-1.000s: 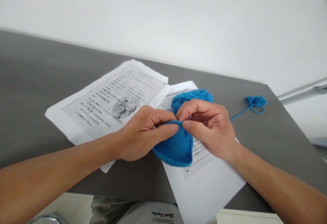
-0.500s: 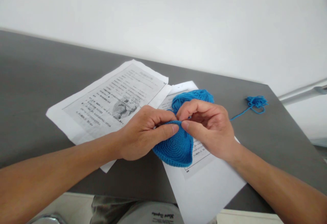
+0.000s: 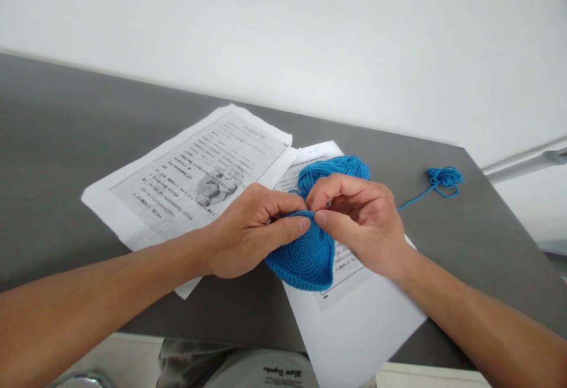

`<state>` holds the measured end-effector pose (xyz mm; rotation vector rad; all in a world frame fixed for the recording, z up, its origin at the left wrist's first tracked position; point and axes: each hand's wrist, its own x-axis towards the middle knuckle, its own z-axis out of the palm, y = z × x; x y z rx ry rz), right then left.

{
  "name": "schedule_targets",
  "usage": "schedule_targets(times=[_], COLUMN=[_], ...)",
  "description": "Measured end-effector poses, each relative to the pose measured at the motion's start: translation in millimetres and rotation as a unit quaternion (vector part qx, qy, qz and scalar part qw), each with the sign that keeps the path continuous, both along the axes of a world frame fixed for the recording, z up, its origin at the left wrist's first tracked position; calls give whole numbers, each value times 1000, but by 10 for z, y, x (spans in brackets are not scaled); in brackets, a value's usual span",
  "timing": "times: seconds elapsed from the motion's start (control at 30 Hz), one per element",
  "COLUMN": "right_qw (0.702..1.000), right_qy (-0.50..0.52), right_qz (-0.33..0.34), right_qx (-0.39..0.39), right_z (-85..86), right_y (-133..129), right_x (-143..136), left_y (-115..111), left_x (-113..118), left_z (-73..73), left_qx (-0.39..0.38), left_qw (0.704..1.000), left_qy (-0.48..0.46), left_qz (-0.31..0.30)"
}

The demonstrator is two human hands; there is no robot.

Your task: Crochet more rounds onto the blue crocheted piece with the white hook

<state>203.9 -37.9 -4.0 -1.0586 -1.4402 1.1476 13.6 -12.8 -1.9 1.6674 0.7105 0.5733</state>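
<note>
A round blue crochet piece (image 3: 302, 255) with spiral stitches hangs between my hands, above the printed sheets. My left hand (image 3: 254, 228) is closed on its upper edge, thumb in front and the other fingers behind. At the same edge my right hand (image 3: 361, 217) pinches with thumb and forefinger, the tips almost touching the left thumb. Whether a hook or a strand sits in that pinch is hidden. Just behind the right hand lies a skein of blue yarn (image 3: 332, 169), partly covered by the fingers.
Two printed sheets lie on the grey table: one (image 3: 177, 163) to the left with a picture, one (image 3: 354, 323) under my hands, overhanging the front edge. A small tangle of blue yarn (image 3: 445, 178) rests at the right, trailing a strand. A white wall (image 3: 283, 39) stands behind.
Almost nothing differs. Both hands keep the same grip on the blue crochet piece, and the view has shifted very slightly.
</note>
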Motion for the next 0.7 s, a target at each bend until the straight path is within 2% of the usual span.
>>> schedule_targets(times=[0.27,0.5,0.7], right_qw=[1000,1000,1000], right_qy=[12,1,-15], right_qz=[5,8,-3], right_qx=[-2,5,13], right_z=[-16,-25,-1], right_y=[-2,0,0], right_x=[6,8,2], left_y=[4,50,42], left_x=[-1,-9,0], left_z=[1,5,-9], left_qx=[5,31,44], left_qw=[1000,999,999], left_qy=[-2,10,2], left_qz=[0,-33,-11])
